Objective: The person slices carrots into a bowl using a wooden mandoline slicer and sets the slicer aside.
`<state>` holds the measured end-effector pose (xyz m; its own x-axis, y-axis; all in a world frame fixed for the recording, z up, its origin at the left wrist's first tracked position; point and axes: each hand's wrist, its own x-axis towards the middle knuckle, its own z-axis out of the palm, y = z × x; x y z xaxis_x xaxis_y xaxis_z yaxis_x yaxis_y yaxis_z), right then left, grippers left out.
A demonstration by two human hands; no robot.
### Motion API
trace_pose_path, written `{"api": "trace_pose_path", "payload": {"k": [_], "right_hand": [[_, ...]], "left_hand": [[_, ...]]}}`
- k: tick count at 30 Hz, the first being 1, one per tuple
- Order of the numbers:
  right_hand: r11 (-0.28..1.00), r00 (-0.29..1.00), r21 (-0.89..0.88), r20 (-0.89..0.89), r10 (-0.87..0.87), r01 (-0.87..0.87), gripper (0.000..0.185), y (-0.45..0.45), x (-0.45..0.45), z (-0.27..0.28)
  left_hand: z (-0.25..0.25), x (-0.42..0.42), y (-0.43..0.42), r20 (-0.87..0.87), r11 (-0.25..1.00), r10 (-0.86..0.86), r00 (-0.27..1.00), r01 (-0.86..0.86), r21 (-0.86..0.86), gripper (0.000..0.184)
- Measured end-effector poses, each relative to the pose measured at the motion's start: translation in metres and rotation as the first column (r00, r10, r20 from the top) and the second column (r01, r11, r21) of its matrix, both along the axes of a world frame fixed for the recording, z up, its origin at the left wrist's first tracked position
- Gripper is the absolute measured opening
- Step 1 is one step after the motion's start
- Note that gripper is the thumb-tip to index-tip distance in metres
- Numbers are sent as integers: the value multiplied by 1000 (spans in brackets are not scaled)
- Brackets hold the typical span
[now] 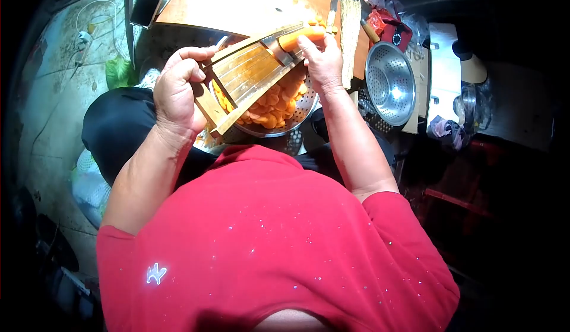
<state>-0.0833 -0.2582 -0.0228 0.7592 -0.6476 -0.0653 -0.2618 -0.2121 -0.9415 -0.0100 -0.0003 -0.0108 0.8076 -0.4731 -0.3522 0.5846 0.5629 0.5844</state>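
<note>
My left hand (180,88) grips the near end of a wooden slicer (240,73), a framed board with a blade across it. The slicer lies tilted over a metal colander (310,103). A carrot (291,40) rests on the far part of the slicer, near the blade, with my right hand (323,62) closed around it. Beneath the board, the colander holds a heap of carrot slices (273,106). Part of that heap is hidden by the slicer.
An orange-brown board (219,2) with scattered carrot pieces lies ahead. At its right are a straw brush (350,32) and a second perforated metal colander (390,82). Green leaves (120,72) lie on the floor at the left. A white box (444,65) stands farther right.
</note>
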Motion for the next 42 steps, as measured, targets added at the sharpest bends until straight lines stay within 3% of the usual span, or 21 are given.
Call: {"api": "trace_pose_path", "payload": {"k": [2, 8, 11, 14, 16, 17, 19, 22, 25, 28, 30, 31, 32, 35, 36, 40, 41, 42], "right_hand": [[997, 998, 69, 62, 13, -17, 31, -5, 2, -3], [999, 999, -32, 2, 38, -38, 32, -10, 11, -4], [993, 999, 115, 10, 31, -32, 32, -4, 13, 2], [998, 999, 61, 38, 33, -36, 31, -6, 12, 2], [986, 994, -126, -17, 105, -107, 30, -12, 16, -1], [986, 994, -125, -17, 107, -108, 30, -15, 18, -4], [931, 993, -347, -80, 86, -108, 30, -20, 20, -10], [923, 986, -358, -137, 100, -143, 28, -7, 15, 7], [934, 979, -296, -25, 203, -201, 28, 29, -2, 26], [907, 969, -354, 2, 247, -230, 26, 53, -16, 38], [874, 982, -448, -57, 180, -186, 23, 26, -10, 15], [887, 989, -439, -59, 132, -145, 22, 6, -4, -2], [947, 997, -319, -80, 12, -37, 21, -16, 3, -19], [954, 994, -299, -110, -30, -4, 18, -32, 8, -25], [971, 996, -229, -75, 51, -67, 20, -25, 3, -23], [904, 963, -347, 13, 269, -248, 28, 58, -20, 34], [865, 971, -453, -12, 237, -216, 29, 46, -17, 26], [912, 990, -390, 5, 142, -129, 27, 28, -11, 9]], "left_hand": [[1, 0, -1, 2, 1000, -3, 1000, 3, -7, 26], [4, 0, -1, -9, 1000, 7, 1000, -7, -8, 26], [1, 2, 0, -17, 999, -5, 1000, 4, -40, 26], [5, 1, -1, -5, 1000, -5, 1000, 5, -21, 26], [7, 1, -1, -22, 998, -14, 1000, 13, -58, 26], [6, 1, -1, -22, 998, -13, 1000, 12, -57, 26], [4, 2, -1, -16, 999, -11, 1000, 10, -46, 26], [6, 0, -2, -22, 999, 1, 1000, -2, -38, 26], [6, 0, -2, -36, 999, 8, 999, -10, -45, 26], [12, -4, -5, -34, 997, 70, 997, -71, -22, 25], [10, -3, -5, -44, 998, 60, 997, -60, -12, 25], [9, -4, -5, -50, 998, 55, 997, -55, -3, 25], [8, -4, -4, -47, 999, 54, 997, -54, -5, 25], [7, -1, -3, -37, 1000, 30, 999, -30, -3, 26], [7, -2, -2, -54, 999, 29, 998, -30, -14, 26], [8, -2, -2, -60, 999, 33, 998, -33, -4, 25], [7, -3, -2, -58, 1000, 28, 998, -28, -4, 25], [6, -2, -3, -35, 1000, 29, 999, -28, 5, 25]]}}
